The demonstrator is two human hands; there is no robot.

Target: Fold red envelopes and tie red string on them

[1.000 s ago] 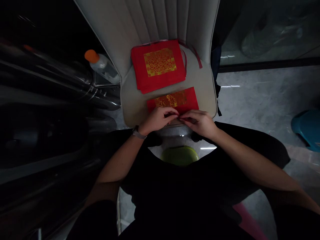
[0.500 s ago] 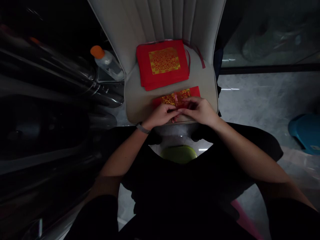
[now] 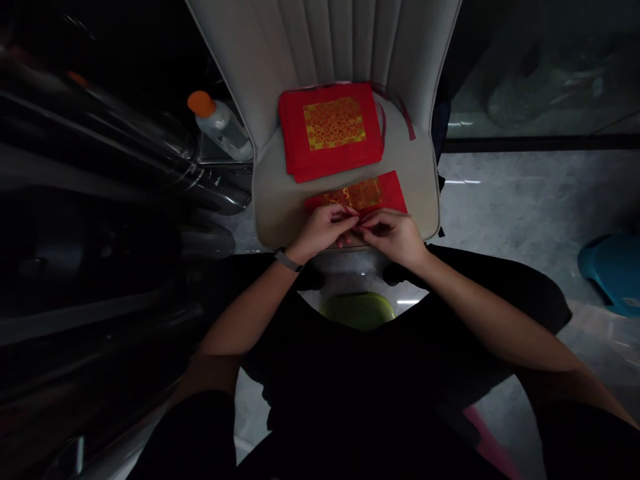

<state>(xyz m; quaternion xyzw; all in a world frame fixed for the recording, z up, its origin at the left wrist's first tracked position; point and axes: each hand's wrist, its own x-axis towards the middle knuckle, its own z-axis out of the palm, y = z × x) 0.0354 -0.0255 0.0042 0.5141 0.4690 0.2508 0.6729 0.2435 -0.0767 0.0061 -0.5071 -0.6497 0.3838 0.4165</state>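
Observation:
A folded red packet [image 3: 395, 190] with a gold pattern lies on the front of the chair seat, partly covered by my hands. My left hand [image 3: 325, 230] is closed in a pinch at the packet's near edge. Right beside it, my right hand [image 3: 395, 235] pinches too, the fingertips of both almost meeting. Between them shows a bit of dark red ribbon [image 3: 358, 223], small and dim. Behind the packet rests a stack of flat red pieces [image 3: 295, 143] with a gold printed panel on top.
The grey padded chair [image 3: 273, 207] stands before my knees. A dark red ribbon [image 3: 409, 123] trails from the stack's right side. At left is a bottle with an orange cap [image 3: 201, 105]. A green object [image 3: 357, 310] sits below the seat, and a blue stool [image 3: 615, 273] at far right.
My right hand has drawn back from the top of the packet toward its near edge. The pinkish ribbon band across the gold pattern no longer shows there. The view has shifted slightly.

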